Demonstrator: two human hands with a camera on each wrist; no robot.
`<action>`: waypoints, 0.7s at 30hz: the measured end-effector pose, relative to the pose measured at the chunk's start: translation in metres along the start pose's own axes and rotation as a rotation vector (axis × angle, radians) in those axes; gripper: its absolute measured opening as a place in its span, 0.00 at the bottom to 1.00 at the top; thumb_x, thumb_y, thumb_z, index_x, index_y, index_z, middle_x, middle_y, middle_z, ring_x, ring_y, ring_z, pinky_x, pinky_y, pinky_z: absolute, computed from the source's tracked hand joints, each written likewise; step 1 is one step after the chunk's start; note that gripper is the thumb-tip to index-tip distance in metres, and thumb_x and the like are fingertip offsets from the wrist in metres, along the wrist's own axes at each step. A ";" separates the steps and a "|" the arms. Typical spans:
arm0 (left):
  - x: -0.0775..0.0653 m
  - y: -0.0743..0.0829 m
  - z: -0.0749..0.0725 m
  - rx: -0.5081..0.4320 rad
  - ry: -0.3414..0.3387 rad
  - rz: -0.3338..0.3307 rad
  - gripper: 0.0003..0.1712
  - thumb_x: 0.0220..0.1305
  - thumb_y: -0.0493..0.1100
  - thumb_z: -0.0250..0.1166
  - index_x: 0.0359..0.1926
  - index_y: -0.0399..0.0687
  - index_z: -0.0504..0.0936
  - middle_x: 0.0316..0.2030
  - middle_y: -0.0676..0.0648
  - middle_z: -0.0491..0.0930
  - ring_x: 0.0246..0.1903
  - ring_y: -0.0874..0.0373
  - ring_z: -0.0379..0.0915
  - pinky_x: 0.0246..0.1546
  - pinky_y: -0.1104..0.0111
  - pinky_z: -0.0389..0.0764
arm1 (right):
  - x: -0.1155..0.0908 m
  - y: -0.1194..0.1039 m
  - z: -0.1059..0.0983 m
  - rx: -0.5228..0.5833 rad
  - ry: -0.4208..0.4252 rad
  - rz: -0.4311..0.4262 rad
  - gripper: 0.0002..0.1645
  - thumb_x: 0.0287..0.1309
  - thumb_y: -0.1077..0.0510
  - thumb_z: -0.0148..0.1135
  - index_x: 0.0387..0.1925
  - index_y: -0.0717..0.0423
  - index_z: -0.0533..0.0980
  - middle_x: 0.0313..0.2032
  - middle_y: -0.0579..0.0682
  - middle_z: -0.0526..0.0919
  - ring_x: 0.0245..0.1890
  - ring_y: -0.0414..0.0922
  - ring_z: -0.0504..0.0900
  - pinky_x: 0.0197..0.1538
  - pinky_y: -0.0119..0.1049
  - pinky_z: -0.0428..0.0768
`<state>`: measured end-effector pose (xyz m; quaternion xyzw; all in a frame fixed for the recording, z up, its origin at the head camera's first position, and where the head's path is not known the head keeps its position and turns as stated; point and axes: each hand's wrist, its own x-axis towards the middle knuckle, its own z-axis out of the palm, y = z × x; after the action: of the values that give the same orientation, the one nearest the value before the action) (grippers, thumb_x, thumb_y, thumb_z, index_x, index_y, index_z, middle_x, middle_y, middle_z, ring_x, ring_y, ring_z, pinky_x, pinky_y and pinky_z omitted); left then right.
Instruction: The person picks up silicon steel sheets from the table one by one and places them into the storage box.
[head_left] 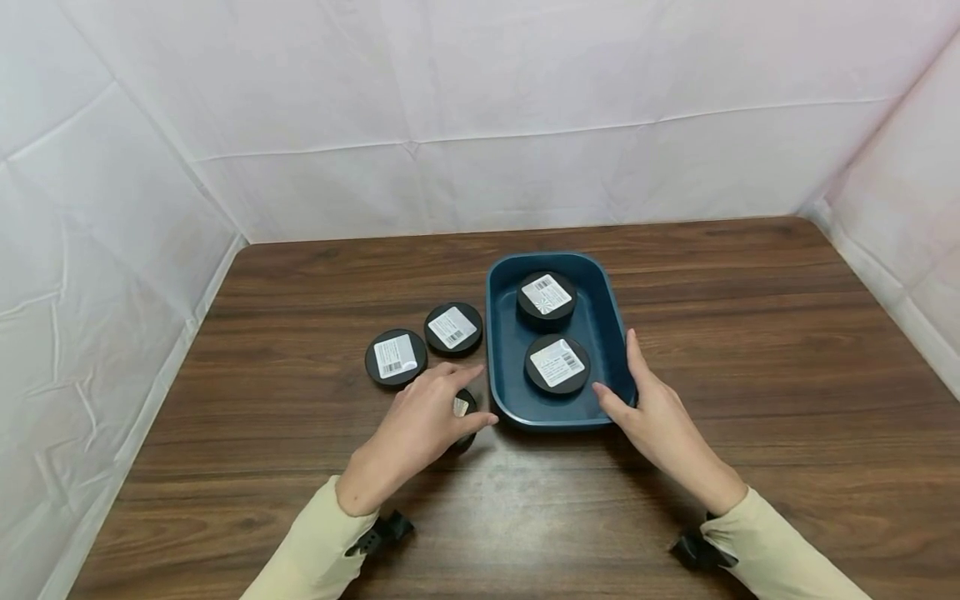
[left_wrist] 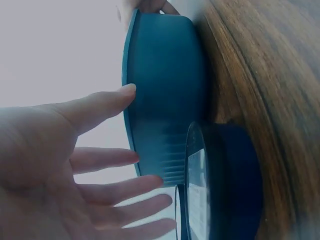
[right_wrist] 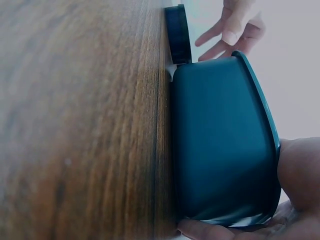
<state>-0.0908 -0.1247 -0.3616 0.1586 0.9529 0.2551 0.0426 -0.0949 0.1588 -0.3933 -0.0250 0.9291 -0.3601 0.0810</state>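
Beneath the left hand (head_left: 420,417) lies a black tin (head_left: 462,414), fingers spread over it, not gripping; right hand (head_left: 652,408), fingers straight, presses the blue tray (head_left: 611,321), whose long axis runs away from the person.

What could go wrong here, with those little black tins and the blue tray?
The left hand hovers with spread fingers over a black tin beside the blue tray; a loose grasp might let the tin slip or knock the tray's wall. The right hand only rests against the tray's near right corner, so a nudge could slide it. Two tins already fill much of the tray, so another may land tilted.
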 end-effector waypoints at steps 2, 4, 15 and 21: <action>-0.001 -0.001 -0.002 0.028 -0.022 -0.019 0.37 0.59 0.54 0.74 0.65 0.45 0.78 0.60 0.40 0.79 0.61 0.44 0.75 0.57 0.48 0.78 | 0.000 0.000 0.000 -0.002 0.002 -0.001 0.56 0.72 0.37 0.52 0.80 0.52 0.30 0.78 0.66 0.48 0.75 0.66 0.55 0.71 0.64 0.61; -0.001 -0.002 -0.005 0.043 -0.045 -0.038 0.38 0.58 0.55 0.75 0.67 0.45 0.77 0.62 0.40 0.77 0.63 0.44 0.73 0.58 0.48 0.77 | 0.000 0.000 0.000 -0.004 0.003 -0.001 0.56 0.72 0.37 0.53 0.80 0.52 0.30 0.78 0.66 0.48 0.75 0.66 0.55 0.71 0.64 0.61; -0.002 -0.007 -0.015 0.092 -0.138 -0.079 0.47 0.53 0.56 0.78 0.71 0.48 0.71 0.69 0.36 0.67 0.67 0.38 0.67 0.57 0.44 0.77 | 0.001 0.001 0.001 0.007 -0.002 0.006 0.56 0.71 0.37 0.53 0.80 0.50 0.29 0.78 0.65 0.46 0.76 0.65 0.54 0.72 0.64 0.60; -0.001 -0.009 -0.014 0.135 -0.159 -0.099 0.49 0.52 0.58 0.78 0.73 0.50 0.69 0.68 0.37 0.68 0.66 0.40 0.67 0.55 0.43 0.77 | 0.001 0.001 0.001 0.010 0.001 0.001 0.56 0.71 0.36 0.52 0.80 0.51 0.29 0.78 0.66 0.47 0.76 0.65 0.54 0.71 0.65 0.60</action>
<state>-0.0948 -0.1392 -0.3538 0.1333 0.9682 0.1744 0.1197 -0.0953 0.1590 -0.3950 -0.0242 0.9273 -0.3646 0.0808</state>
